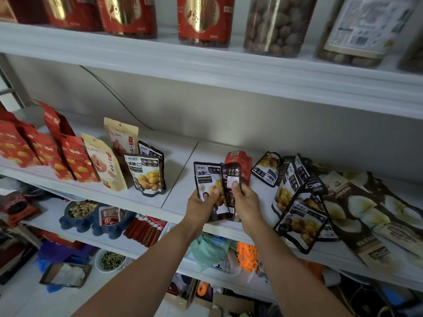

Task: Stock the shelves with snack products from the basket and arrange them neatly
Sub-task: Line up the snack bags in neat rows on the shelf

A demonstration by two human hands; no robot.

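Left grip [201,202] clamps one glossy flat black pouch [206,177]; right grip [246,202] clamps a second pouch [231,173], over white shelf [180,175].

Standing black pouch [146,177] on shelf [180,154]: "油栗仁". Held black pouch [206,183], left hand [201,203]: "油栗仁", last character partly covered. Beige pouch [107,163]: "公社", "山楂条". Remaining print illegible.

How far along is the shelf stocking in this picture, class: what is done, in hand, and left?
Done: red pouches, beige pouches and two standing black pouches stand at the left of the shelf. In hand: the left hand grips a front-facing pouch, the right hand a back-facing pouch. Left: the heap of black pouches and the coconut packs lie jumbled at the right.
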